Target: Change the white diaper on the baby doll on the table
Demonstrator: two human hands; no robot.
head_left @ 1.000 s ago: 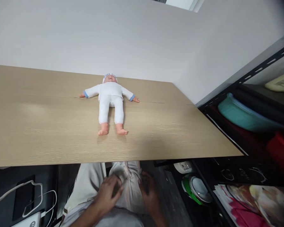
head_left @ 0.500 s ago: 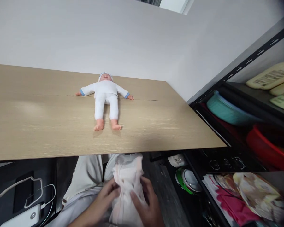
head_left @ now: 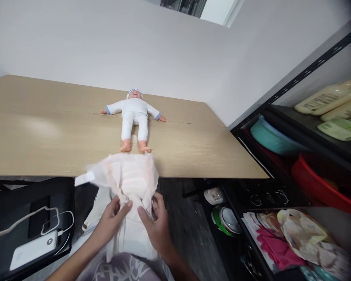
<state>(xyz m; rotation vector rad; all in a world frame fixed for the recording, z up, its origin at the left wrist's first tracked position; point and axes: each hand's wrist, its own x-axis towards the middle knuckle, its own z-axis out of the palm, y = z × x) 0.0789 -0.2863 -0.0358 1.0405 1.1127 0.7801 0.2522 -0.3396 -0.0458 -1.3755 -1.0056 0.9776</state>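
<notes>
A white diaper (head_left: 128, 179) with pale pink edges hangs unfolded in front of me, just below the near edge of the wooden table (head_left: 46, 144). My left hand (head_left: 112, 218) pinches its lower left part, and my right hand (head_left: 155, 224) grips its lower right part. A baby doll (head_left: 133, 117) in a white suit and cap lies on its back on the table, arms spread, feet toward me, just beyond the diaper's top edge.
A black metal shelf (head_left: 295, 128) stands to the right with teal and red tubs (head_left: 272, 138), bottles and coloured cloths. A white power bank (head_left: 32, 249) with a cable lies on a black seat at lower left. A round green-and-white device (head_left: 226, 220) sits on the floor.
Both hands rose from my lap with the diaper. It went from bunched to spread open, and its top now reaches the table edge near the doll's feet.
</notes>
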